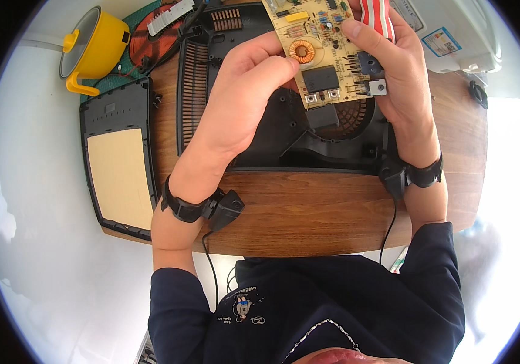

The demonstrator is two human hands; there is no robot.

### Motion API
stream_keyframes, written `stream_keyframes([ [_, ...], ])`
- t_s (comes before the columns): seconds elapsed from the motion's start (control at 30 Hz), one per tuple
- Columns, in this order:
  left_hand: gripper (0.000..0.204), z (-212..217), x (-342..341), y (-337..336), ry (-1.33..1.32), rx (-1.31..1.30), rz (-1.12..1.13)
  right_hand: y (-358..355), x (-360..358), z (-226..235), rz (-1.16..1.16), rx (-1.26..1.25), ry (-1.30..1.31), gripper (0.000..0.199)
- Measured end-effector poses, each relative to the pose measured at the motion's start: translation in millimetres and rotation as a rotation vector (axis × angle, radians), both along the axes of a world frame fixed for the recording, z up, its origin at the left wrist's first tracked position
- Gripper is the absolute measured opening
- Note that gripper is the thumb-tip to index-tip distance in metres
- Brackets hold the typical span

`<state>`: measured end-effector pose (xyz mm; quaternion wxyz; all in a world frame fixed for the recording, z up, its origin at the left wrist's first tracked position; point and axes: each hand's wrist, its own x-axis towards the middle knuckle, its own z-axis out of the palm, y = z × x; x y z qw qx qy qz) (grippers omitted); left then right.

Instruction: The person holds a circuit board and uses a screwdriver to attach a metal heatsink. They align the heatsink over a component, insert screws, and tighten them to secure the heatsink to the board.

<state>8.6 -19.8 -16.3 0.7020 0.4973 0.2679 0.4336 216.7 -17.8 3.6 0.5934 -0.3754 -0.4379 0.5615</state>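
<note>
A tan circuit board (308, 76) is held up over a black plastic housing (260, 151) on the table. It carries a copper-wound ring coil, a black block and several small parts. My left hand (239, 91) pinches the board's left edge, its thumb beside the ring coil. My right hand (396, 64) grips the board's right side, the thumb on its face. A red-and-white striped object (378, 18) shows behind that thumb; I cannot make out its kind. Slotted vents and a round grille (351, 118) show in the housing below the board.
To the left lies a black panel (84, 133) with a cream sheet (120, 176) inside. Behind it are a yellow pot (105, 51), a green mat (141, 18), a reddish-brown coil disc (145, 42) and a pale finned part (169, 15). A white case (460, 30) stands at right on the wooden table (308, 212).
</note>
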Motion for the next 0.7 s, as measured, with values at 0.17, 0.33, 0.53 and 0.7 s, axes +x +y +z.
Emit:
stream_keyframes([
  [0.17,0.039,2,-1,1,0.074,0.008,-0.035,-3,-1,6,0.007,-0.026,0.024,0.041],
  [0.33,0.044,4,-2,1,0.124,0.028,-0.044,0,-1,1,0.010,-0.015,0.023,0.040],
  [0.53,0.044,2,-2,0,0.107,0.028,-0.042,1,1,1,0.041,-0.014,0.031,0.039],
  [0.7,0.044,3,-2,2,0.103,0.024,-0.048,1,2,-1,0.049,-0.044,0.059,0.037],
])
